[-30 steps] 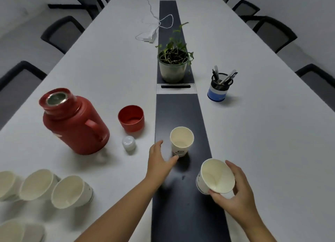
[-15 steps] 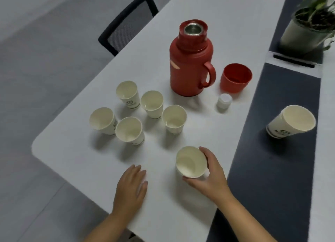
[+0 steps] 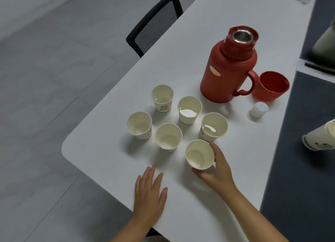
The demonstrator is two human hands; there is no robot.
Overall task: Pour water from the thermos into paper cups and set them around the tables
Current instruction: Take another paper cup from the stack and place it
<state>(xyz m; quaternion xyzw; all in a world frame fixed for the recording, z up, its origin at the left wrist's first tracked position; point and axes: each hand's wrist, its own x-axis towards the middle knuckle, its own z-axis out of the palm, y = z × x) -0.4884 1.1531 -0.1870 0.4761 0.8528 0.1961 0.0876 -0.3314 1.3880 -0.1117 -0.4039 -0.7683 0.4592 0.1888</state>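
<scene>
black mesh chair (image 3: 155, 22) at table edge | plant pot (image 3: 324, 44) far right | grey floor (image 3: 45, 78)

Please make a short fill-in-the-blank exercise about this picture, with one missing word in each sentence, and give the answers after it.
1. The thermos on the white table is ____ in colour.
2. The right hand holds one paper cup; ____ other cups stand in a group beside it.
3. The left hand lies flat on the ____.
4. The top of the thermos is ____; its red lid cup stands beside the handle.

Answers: red; five; table; open
</scene>
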